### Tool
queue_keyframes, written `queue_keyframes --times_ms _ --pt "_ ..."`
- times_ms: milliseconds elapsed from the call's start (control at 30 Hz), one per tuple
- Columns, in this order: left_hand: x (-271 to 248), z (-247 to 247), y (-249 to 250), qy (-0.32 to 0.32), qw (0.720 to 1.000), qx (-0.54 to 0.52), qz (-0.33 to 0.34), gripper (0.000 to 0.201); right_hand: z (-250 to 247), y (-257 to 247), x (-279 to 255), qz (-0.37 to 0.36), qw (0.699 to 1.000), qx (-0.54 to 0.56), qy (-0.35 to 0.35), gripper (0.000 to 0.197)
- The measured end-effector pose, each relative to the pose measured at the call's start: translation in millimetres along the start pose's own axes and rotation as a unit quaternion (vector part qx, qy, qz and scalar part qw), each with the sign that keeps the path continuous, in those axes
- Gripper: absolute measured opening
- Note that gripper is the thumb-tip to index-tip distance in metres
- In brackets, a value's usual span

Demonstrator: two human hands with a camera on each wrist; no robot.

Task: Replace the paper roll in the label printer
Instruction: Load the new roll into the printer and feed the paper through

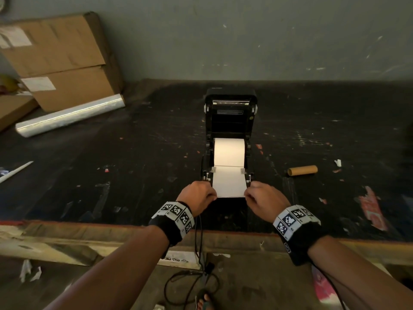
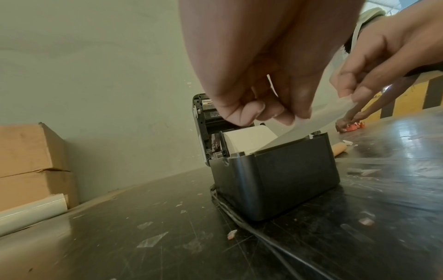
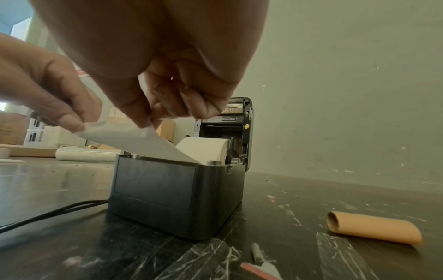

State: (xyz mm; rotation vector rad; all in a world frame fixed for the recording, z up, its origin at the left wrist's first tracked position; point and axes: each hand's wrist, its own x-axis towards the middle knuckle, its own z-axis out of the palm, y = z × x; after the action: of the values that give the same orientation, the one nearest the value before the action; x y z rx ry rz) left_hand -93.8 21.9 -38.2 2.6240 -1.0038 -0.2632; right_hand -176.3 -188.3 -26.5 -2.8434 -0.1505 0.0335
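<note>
The table [image 1: 89, 186] is dark and scratched, and it lies under both hands. The label printer [image 1: 230, 130] stands on it straight ahead of the hands, with its lid open and upright on the far side. The new paper roll [image 1: 229, 152] sits in the bay of the printer, just beyond the fingers, and its long axis runs across, from the left hand side to the right hand side. From the roll a free paper strip [image 1: 229, 182] comes toward the person, over the front edge of the printer.

The left hand [image 1: 197, 196] pinches the left near corner of this strip, and the right hand [image 1: 266, 199] pinches the right near corner. The hands are apart, with the width of the strip between them, and both are equally near to the printer. I judge that the strip must stay square to the roll axis, so both hands should pull evenly.

The empty cardboard core [image 1: 302, 170] lies on the table to the right of the right hand, a little farther away.
</note>
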Motion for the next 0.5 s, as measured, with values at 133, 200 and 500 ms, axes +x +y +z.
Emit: queue_keyframes --times_ms 133,200,500 --pt "-2.3 -0.9 1.9 -0.001 1.000 0.005 0.002 0.024 1.5 0.1 -2.1 -0.003 1.000 0.001 0.000 0.024" --pt "-3.4 -0.6 2.1 -0.006 1.000 0.012 0.003 0.024 1.8 -0.3 -2.9 -0.003 1.000 0.000 -0.004 0.025" --pt "-7.7 4.1 2.0 -0.024 1.000 0.010 0.006 0.023 8.6 2.6 -8.6 -0.006 1.000 0.016 -0.011 0.026"
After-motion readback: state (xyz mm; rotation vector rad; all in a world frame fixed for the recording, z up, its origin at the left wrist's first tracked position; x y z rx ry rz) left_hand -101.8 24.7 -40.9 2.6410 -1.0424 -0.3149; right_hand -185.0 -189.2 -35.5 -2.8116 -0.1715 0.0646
